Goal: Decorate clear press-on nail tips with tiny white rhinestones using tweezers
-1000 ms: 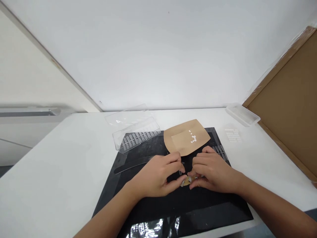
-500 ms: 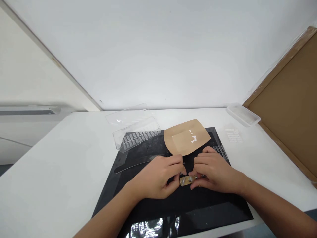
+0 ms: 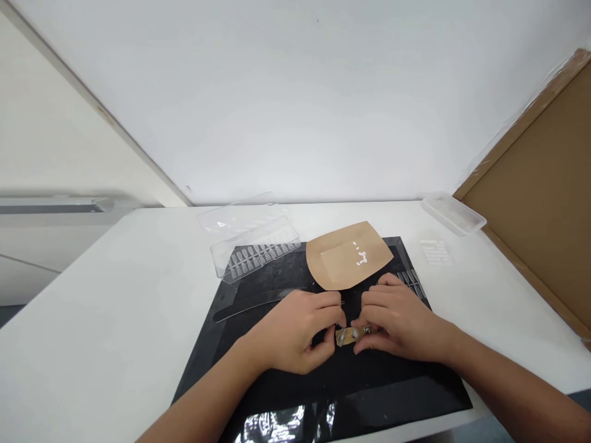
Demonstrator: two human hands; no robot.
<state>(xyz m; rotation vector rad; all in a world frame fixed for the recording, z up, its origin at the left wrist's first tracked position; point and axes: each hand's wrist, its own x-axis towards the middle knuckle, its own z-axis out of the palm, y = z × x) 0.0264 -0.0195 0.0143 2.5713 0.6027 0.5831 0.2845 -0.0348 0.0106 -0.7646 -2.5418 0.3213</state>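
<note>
A narrow tan strip [image 3: 347,336] with small clear and shiny pieces on it lies over the black mat [image 3: 360,381]. My left hand [image 3: 307,329] is at its left end, fingers curled and thumb near the index finger; what they pinch is too small to make out. From the right, my right hand [image 3: 392,317] has its thumb and fingers closed round the strip, covering its right part. Just behind the hands sits a tan rounded sheet [image 3: 332,261] with small white pieces on its right side.
A clear box of nail tips [image 3: 253,255] lies at the back left, beside a clear lid [image 3: 235,215]. A dark file [image 3: 244,307] is left of my left hand. More tips [image 3: 410,282], a label sheet [image 3: 436,252] and a translucent tray [image 3: 455,214] are at the right.
The fingers of my right hand have shifted slightly and cover more of the strip's right part. My left hand has barely moved.
</note>
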